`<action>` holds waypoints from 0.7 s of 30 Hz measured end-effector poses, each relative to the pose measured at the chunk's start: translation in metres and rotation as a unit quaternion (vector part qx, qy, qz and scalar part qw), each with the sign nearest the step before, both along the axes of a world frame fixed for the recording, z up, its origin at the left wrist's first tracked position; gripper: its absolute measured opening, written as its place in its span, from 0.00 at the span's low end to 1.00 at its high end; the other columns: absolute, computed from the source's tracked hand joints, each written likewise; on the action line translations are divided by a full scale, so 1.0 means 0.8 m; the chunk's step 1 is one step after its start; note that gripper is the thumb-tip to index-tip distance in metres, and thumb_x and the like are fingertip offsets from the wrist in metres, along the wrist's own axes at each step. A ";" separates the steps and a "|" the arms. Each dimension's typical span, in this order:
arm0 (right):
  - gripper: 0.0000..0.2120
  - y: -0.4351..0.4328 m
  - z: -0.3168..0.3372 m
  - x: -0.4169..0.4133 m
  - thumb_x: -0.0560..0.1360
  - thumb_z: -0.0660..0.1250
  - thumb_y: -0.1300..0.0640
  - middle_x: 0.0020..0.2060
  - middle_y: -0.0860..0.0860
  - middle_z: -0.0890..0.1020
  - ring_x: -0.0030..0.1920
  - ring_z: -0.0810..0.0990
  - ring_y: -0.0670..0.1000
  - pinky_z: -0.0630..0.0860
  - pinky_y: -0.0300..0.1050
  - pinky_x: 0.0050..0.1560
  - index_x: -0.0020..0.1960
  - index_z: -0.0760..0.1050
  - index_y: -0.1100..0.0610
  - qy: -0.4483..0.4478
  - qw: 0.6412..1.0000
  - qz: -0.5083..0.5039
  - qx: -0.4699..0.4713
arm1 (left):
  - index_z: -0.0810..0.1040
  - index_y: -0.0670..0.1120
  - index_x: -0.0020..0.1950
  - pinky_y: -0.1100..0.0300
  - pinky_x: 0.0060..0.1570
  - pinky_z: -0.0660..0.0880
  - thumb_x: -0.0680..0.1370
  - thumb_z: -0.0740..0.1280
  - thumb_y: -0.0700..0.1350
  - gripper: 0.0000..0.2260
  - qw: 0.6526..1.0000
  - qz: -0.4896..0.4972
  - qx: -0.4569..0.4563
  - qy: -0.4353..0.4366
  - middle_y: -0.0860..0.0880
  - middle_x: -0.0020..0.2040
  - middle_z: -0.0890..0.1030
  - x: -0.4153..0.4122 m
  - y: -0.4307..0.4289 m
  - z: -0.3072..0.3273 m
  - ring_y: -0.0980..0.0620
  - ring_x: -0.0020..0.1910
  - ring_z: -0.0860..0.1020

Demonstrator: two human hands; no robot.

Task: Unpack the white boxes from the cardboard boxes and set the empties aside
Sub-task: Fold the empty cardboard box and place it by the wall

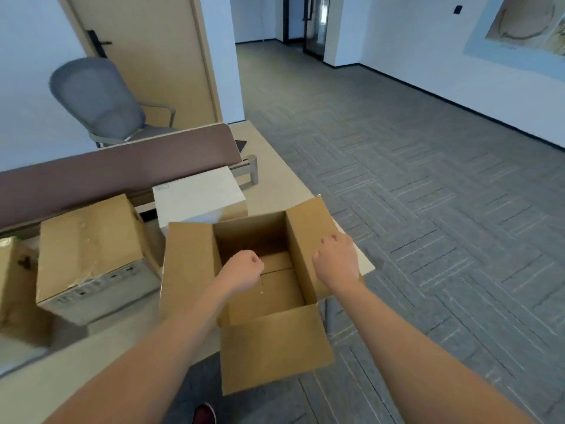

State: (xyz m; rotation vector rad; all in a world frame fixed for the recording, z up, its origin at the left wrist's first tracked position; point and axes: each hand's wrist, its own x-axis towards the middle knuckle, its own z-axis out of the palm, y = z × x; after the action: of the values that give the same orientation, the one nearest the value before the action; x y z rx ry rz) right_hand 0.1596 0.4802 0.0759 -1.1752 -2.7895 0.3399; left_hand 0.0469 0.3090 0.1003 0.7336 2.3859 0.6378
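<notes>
An open cardboard box stands at the desk's near right corner with all its flaps spread, and its inside shows only bare cardboard. My left hand hovers over the opening with its fingers curled into a fist, holding nothing. My right hand lies curled over the box's right flap; whether it grips the flap is hidden. A white box stands on the desk right behind the open box. To the left, a second cardboard box lies tipped, with a white box showing at its lower side.
Part of a third cardboard box shows at the far left edge. A brown divider panel runs along the desk's back. Behind it stands a grey office chair before a door. Grey carpet spreads to the right.
</notes>
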 end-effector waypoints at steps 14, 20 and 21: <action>0.18 -0.008 -0.010 0.057 0.78 0.61 0.53 0.63 0.60 0.72 0.61 0.72 0.59 0.71 0.53 0.60 0.66 0.70 0.58 -0.078 0.993 -0.070 -0.058 | 0.75 0.47 0.53 0.63 0.43 0.71 0.82 0.61 0.44 0.05 0.994 0.100 -0.046 -0.005 0.48 0.49 0.79 0.091 -0.077 -0.026 0.54 0.46 0.76; 0.19 -0.019 -0.014 0.069 0.78 0.63 0.56 0.63 0.61 0.72 0.61 0.73 0.60 0.73 0.53 0.59 0.67 0.66 0.60 -0.081 0.989 -0.080 -0.097 | 0.74 0.46 0.49 0.61 0.44 0.71 0.82 0.61 0.44 0.04 0.993 0.104 -0.051 -0.006 0.48 0.46 0.77 0.099 -0.090 -0.040 0.52 0.44 0.76; 0.19 -0.021 -0.014 0.071 0.78 0.62 0.57 0.63 0.61 0.72 0.61 0.73 0.60 0.73 0.53 0.60 0.67 0.66 0.60 -0.075 0.990 -0.081 -0.084 | 0.74 0.46 0.49 0.59 0.44 0.72 0.81 0.61 0.44 0.04 0.992 0.114 -0.052 -0.011 0.47 0.45 0.76 0.100 -0.094 -0.042 0.51 0.44 0.76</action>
State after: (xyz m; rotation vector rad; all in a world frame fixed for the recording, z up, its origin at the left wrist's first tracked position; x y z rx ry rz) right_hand 0.2167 0.4634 0.0648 -1.5137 -2.8105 0.5004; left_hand 0.1267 0.2340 0.0666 0.4113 2.4828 0.6026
